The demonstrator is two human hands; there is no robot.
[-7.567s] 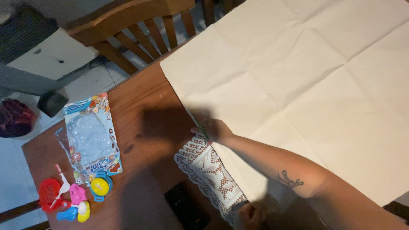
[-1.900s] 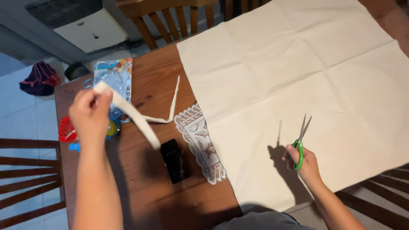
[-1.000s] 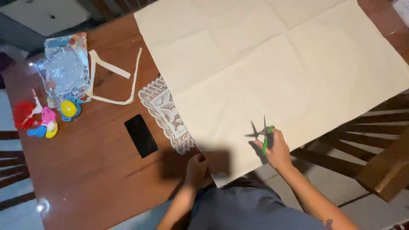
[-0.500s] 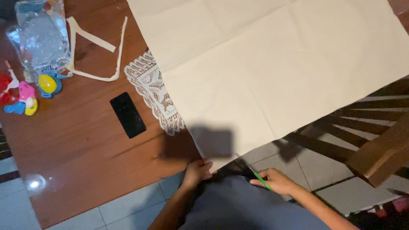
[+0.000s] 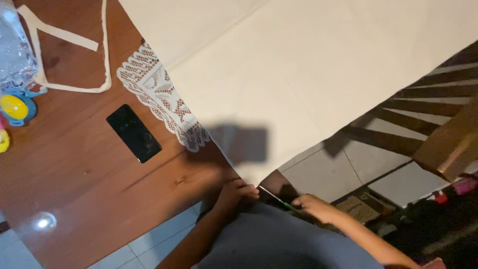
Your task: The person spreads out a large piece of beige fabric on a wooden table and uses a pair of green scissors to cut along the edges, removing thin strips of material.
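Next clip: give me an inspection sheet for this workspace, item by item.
Surface: brown wooden table, glossy.
Job's things: cream fabric sheet overhanging the near edge; scissors at its corner.
Clutter: black phone, lace doily partly under the fabric, cut fabric strip, coloured plastic toys, clear plastic pack.
Hands: left hand pinching the fabric corner; right hand on the scissors.
Cables: nothing seen.
Surroundings: wooden chair, tiled floor.

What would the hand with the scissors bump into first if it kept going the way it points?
Probably the left hand: the right hand aims its scissors leftward at it, by the cloth's corner. Depth is unclear.
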